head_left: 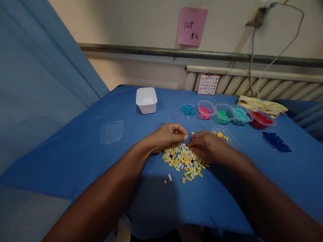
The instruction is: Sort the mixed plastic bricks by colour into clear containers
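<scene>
A loose pile of small yellow and white toy bricks (185, 161) lies on the blue cloth in front of me. My left hand (170, 137) is over the pile's far left edge, thumb and forefinger pinched on a small yellow brick (187, 135). At the pile's far right edge, my right hand (205, 145) is closed with its fingertips down among the bricks; what they grip, if anything, is hidden. Just beyond the right hand, several orange-yellow bricks (220, 135) rest on a clear lid (233, 141).
A white tub (146, 101) stands at the back. Clear containers of blue, pink (205, 112), green (223, 117), turquoise and red bricks (261, 119) line the back right. Dark blue bricks (275, 141) lie nearer. A clear lid (111, 132) is at left, a yellow cloth (262, 105) behind.
</scene>
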Action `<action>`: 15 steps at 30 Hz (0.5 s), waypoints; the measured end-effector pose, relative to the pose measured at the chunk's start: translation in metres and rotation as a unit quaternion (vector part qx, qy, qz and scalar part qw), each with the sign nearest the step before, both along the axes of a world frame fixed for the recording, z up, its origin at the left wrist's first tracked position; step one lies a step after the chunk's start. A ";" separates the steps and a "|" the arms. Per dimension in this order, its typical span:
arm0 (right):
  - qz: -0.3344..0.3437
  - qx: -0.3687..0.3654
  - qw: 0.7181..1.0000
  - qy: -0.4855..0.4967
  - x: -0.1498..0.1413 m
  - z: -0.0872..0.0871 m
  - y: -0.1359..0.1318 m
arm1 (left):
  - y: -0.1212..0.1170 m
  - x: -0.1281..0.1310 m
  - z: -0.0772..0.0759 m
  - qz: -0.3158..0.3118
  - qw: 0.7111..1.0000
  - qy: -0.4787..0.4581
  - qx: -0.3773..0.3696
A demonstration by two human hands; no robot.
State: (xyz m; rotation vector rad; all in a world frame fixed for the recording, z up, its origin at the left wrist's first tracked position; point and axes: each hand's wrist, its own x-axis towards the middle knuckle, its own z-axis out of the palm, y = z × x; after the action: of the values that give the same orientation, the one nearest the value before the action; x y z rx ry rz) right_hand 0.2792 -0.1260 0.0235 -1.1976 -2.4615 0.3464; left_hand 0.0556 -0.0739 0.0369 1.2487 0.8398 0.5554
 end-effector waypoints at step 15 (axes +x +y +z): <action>-0.127 -0.170 0.891 0.403 -0.002 -0.007 -0.001 | 0.000 0.000 0.000 0.014 0.999 -0.008 0.030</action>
State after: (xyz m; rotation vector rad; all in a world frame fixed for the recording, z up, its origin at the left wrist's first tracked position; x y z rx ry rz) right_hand 0.2771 -0.1267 0.0167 -1.1615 -1.5440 0.9966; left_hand 0.0558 -0.0743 0.0370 1.2863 0.8331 0.6160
